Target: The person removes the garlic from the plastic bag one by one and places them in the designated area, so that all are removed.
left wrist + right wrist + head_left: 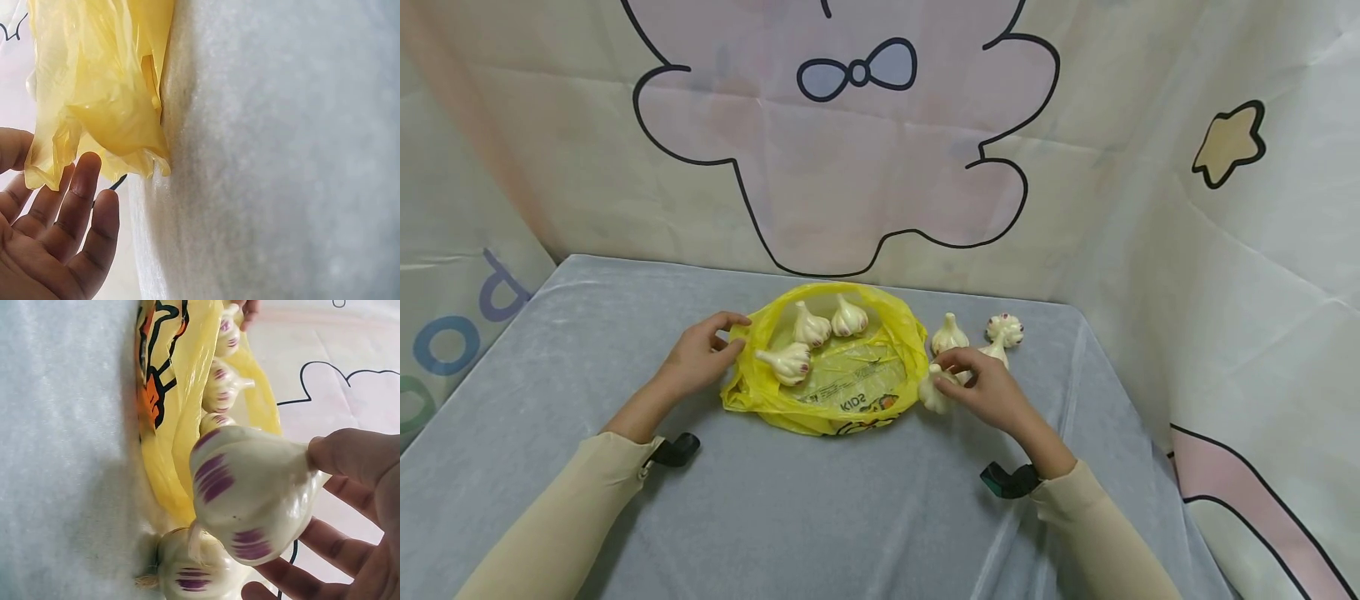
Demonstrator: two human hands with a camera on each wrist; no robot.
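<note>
A yellow plastic bag (752, 392) lies spread on the table with its mouth wide. Inside it are three garlic bulbs, one (786, 364) nearest its left side. At the bag's left rim, my left hand (700, 354) has the edge of the plastic between thumb and fingers; the lower fingers (84, 178) stretch out loosely beneath a hanging fold. My right hand (988, 392) pinches another garlic bulb (250, 494) by its neck, just beyond the bag's right rim. In the right wrist view this cream bulb with purple streaks partly covers a further bulb (187, 565).
Right of the bag, loose garlic bulbs stand close together, one (950, 333) behind my right hand and another (1004, 329) farther right. A grey cloth covers the table (820, 517). Printed curtains (1112, 233) hang along its back and sides.
</note>
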